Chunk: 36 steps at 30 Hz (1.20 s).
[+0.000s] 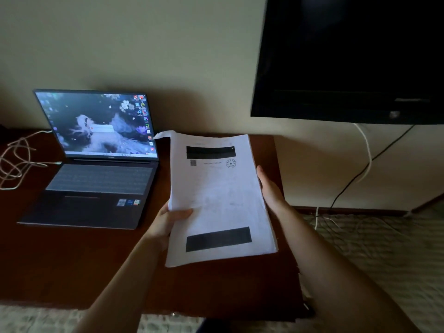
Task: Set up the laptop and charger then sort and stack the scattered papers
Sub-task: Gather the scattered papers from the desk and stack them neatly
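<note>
**Paper stack held in both hands over the desk**

Stack of papers held above the right part of the desk, just right of the laptop. Top sheet is printed: dark bar near its far end, another near its near end, a round stamp below the upper bar. Far left corner of the top sheet curls up. Sheet edges on the right side look roughly even.

Left hand grips the stack's left edge: thumb pressed flat on the top sheet, other fingers under the paper and out of sight. Right hand lies along the right edge, fingers straight and pressed together against the side of the stack; thumb not visible.

Laptop sits open toward the desk's back left, screen lit with a desktop wallpaper and icons, lid close to the wall. White cable lies in loose loops at the desk's left edge, its plug end touching the laptop's left side; whether it is fully plugged in I cannot tell.

Dark TV on the wall above the desk's right end, with a white and a black cord hanging below it. Patterned carpet beyond the desk's right edge.
</note>
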Each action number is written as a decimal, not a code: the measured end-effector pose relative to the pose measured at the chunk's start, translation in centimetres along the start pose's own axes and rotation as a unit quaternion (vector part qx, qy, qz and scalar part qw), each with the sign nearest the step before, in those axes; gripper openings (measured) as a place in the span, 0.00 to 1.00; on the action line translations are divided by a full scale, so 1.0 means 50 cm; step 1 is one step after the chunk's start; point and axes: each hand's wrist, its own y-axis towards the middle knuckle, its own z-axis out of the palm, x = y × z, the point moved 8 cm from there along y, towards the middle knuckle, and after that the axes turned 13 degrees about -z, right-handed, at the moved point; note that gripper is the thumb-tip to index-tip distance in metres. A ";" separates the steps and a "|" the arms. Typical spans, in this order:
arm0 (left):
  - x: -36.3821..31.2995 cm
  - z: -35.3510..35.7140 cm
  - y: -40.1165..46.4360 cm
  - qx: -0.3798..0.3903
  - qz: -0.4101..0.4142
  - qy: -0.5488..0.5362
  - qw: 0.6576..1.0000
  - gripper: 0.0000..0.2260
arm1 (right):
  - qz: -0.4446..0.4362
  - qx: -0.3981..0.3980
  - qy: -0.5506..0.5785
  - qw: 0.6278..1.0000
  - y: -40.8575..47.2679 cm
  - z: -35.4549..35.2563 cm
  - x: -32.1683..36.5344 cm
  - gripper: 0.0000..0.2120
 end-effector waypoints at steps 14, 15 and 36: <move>0.253 0.133 -0.003 -0.056 -0.050 0.085 0.994 0.22 | 0.043 -0.065 -0.099 0.992 -0.214 -0.176 -0.229 0.14; 0.262 0.130 0.003 -0.080 -0.050 0.099 0.991 0.20 | 0.037 -0.069 -0.104 0.992 -0.215 -0.173 -0.239 0.14; 0.253 0.087 0.088 -0.343 0.055 0.217 0.912 0.09 | -0.037 -0.065 -0.122 0.990 -0.191 -0.148 -0.315 0.25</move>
